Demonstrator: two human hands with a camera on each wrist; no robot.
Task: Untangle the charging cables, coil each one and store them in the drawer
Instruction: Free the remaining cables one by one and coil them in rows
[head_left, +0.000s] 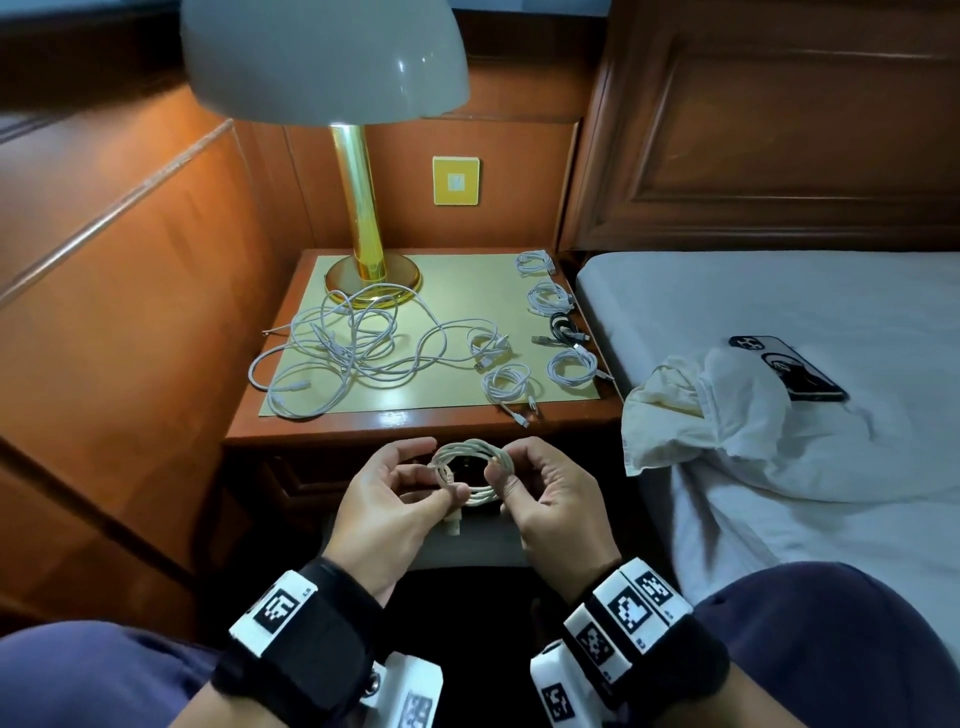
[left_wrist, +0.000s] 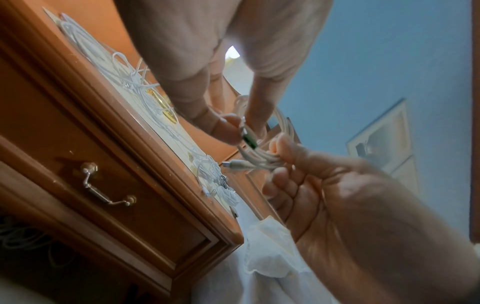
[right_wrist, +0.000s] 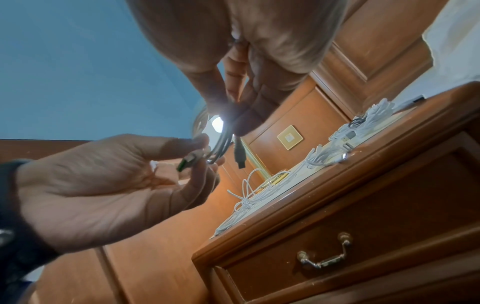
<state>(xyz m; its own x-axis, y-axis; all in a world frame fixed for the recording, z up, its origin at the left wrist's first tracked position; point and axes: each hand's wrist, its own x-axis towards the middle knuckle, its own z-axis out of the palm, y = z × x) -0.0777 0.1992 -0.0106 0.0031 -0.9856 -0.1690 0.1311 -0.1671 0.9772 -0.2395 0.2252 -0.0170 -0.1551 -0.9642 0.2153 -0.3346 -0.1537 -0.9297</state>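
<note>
A white charging cable wound into a small coil (head_left: 470, 451) hangs in front of the nightstand (head_left: 415, 415), between my two hands. My left hand (head_left: 442, 470) pinches its left side near a plug with a green insert (left_wrist: 249, 142). My right hand (head_left: 501, 475) pinches the right side, where the other plug (left_wrist: 233, 164) sticks out. A loose tangle of white cables (head_left: 353, 348) lies on the nightstand's mat by the lamp base. Several coiled cables (head_left: 571, 364), one of them black (head_left: 563, 327), lie along the right edge. The drawer (right_wrist: 363, 236) below, with a metal handle (right_wrist: 324, 255), is closed.
A brass lamp (head_left: 363, 208) stands at the back of the nightstand, with a wall socket (head_left: 456, 181) behind it. The bed (head_left: 779, 312) on the right carries a phone (head_left: 795, 369) and a crumpled white cloth (head_left: 701, 415). Wood panelling closes the left side.
</note>
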